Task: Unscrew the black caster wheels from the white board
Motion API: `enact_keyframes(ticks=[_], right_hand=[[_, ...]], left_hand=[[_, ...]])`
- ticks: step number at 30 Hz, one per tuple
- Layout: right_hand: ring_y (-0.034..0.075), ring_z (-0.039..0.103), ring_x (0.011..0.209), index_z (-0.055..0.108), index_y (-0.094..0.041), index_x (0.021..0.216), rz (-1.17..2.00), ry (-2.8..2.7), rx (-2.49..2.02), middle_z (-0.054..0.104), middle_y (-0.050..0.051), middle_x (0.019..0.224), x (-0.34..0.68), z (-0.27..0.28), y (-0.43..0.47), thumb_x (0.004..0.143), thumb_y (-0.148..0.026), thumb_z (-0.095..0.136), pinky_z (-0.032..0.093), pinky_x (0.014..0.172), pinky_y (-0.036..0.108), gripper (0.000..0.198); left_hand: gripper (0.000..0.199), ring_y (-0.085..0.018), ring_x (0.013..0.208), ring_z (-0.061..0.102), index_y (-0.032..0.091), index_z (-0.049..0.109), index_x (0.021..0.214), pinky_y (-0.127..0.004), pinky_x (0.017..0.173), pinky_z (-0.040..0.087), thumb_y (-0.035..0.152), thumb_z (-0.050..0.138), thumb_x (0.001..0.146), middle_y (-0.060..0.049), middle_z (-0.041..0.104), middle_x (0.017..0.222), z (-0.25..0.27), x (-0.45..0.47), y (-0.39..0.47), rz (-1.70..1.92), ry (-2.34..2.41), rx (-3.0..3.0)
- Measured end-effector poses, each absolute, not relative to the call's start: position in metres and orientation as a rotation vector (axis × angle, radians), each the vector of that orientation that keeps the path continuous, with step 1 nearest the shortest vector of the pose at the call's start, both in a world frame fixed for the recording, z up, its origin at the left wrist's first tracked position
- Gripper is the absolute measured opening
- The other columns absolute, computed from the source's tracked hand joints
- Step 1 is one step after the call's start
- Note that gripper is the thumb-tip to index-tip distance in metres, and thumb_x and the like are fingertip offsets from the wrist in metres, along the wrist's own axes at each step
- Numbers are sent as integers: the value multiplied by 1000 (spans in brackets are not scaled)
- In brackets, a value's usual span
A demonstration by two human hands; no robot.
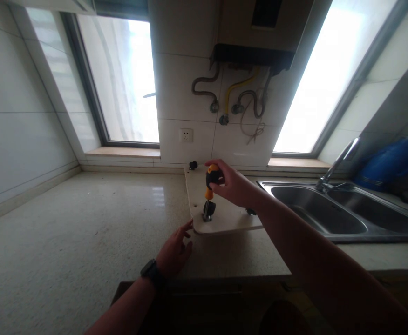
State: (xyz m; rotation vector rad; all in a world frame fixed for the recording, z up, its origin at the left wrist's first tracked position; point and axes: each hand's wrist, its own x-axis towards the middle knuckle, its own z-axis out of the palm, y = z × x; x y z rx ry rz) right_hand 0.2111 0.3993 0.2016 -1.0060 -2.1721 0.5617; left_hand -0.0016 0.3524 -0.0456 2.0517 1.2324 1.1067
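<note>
A pale board [225, 216] with rounded corners lies on the counter, small black casters fixed to its upper face. My right hand [228, 181] is closed round the yellow and black handle of a screwdriver [209, 193], held upright. Its shaft runs down to the metal plate of the near-left caster [209, 208]; the tip itself is too small to make out. At the board's near-left corner, the fingertips of my left hand [176, 246] touch the edge, fingers stretched out. Another caster [193, 165] sits at the far-left corner, and a third [250, 211] is partly hidden by my right forearm.
On the right, a double steel sink [316, 209] with a faucet [338, 163] is set into the counter [85, 242]. Beyond the faucet is a blue jug-like container [389, 163]. A water heater [260, 32] with pipes hangs on the tiled wall above a socket [186, 135].
</note>
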Motion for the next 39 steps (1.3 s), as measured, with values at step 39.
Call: enact_keyframes(ticks=[39], right_hand=[[20, 63, 95, 41, -25, 127, 601, -2172, -922, 60, 8, 118, 216, 197, 401, 81, -18, 56, 54, 85, 40, 49]], left_hand=[[70, -19, 104, 65, 30, 26, 157, -36, 83, 58, 15, 49, 93, -12, 59, 138, -48, -1, 355, 1076, 1237, 2044]])
